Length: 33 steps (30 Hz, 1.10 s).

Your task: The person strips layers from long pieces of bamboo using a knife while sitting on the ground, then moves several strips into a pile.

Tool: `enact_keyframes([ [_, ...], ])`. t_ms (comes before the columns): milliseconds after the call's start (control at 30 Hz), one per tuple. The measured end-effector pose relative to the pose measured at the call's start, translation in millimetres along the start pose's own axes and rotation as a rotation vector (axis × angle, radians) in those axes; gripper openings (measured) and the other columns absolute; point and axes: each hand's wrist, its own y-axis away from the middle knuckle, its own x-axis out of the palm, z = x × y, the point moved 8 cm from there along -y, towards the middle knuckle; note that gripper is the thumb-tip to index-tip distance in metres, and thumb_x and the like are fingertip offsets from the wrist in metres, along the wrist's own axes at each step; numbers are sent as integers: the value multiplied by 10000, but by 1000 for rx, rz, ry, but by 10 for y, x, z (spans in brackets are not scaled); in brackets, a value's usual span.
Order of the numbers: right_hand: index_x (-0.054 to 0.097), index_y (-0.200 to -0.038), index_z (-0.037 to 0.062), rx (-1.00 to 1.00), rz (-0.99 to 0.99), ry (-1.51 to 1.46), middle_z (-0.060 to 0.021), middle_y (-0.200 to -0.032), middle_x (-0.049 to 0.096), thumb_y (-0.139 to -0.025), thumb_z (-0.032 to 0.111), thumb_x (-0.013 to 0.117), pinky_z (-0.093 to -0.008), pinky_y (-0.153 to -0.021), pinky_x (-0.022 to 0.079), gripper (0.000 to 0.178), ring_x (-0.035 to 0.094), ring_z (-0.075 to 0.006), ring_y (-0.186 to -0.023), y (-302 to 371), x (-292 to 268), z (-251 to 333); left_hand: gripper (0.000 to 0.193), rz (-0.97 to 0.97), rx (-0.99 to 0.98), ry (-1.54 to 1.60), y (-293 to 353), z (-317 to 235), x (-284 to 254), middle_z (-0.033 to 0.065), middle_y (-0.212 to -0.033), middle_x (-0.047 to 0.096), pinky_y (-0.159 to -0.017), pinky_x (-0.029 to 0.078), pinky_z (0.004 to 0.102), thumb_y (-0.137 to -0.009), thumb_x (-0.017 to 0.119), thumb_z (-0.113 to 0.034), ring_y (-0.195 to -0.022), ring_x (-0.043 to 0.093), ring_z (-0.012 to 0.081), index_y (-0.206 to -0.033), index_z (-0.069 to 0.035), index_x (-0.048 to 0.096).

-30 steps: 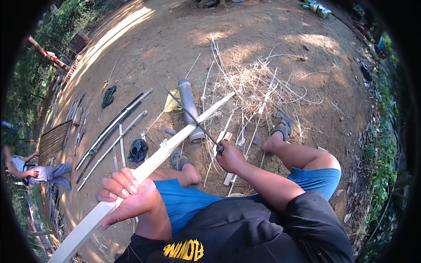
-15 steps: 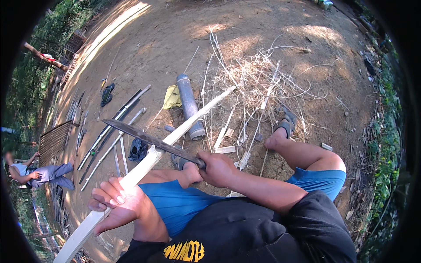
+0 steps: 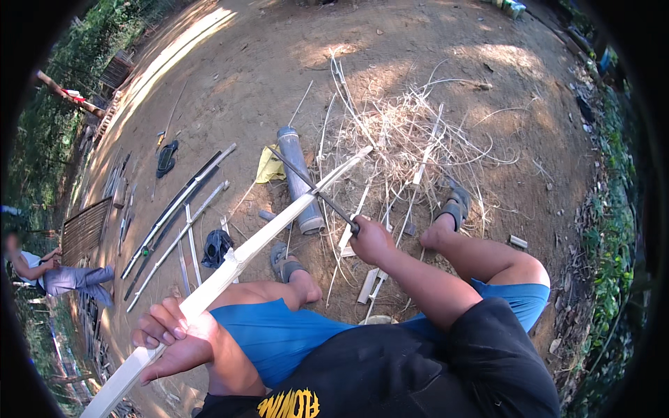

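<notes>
My left hand [image 3: 180,339] is wrapped around a long, pale bamboo strip [image 3: 272,233], which slants from the lower left up toward the middle. A raised notch of split wood stands on the strip partway along. The handle of a long dark machete [image 3: 339,212] is in my closed right hand [image 3: 373,242]. Its blade crosses the strip near the far end, seen almost edge-on. Beyond that end lies a tangled heap of thin shavings [image 3: 397,129]. A thick grey bamboo tube [image 3: 293,164] lies on the ground under the blade.
Yellow sheet [image 3: 269,167] lies beside the tube, and a black plastic bag [image 3: 217,246] nearer me. Several poles [image 3: 182,198] and a dark sandal [image 3: 166,159] lie to the left. Small wood offcuts [image 3: 367,285] lie between my feet. Another person [image 3: 73,279] is at the far left.
My right hand has pushed the machete away from me along the strip, from near the notch toward the far end. The blade has turned more edge-on. My left hand keeps its grip.
</notes>
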Motion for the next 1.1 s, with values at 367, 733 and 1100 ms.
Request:
enact_keyframes([
  [367,595,-1049,76,67,-2,25,-210,-917,676,-838,161,593,-491,-771,522,228,659,-394,-877,-329,-18,-145,608,-7,0,-53,-293,92,-219,-40,-595,366,-457,245,216,-776,641,-702,-456,332,79,-742,-119,471],
  [733,587,-1061,82,125,5,47,-184,-914,684,-883,176,553,-496,-774,518,205,662,-384,-866,-977,89,-569,589,27,-101,-4,-650,315,-272,-31,-563,353,-456,250,217,-759,673,-657,-456,341,77,-701,-120,436],
  [1100,598,-1032,100,176,47,60,-186,-925,675,-888,160,562,-483,-767,513,160,661,-370,-880,-1203,-18,-622,588,11,-124,-24,-852,355,-400,-30,-558,329,-426,250,209,-795,632,-650,-438,335,66,-675,-131,382],
])
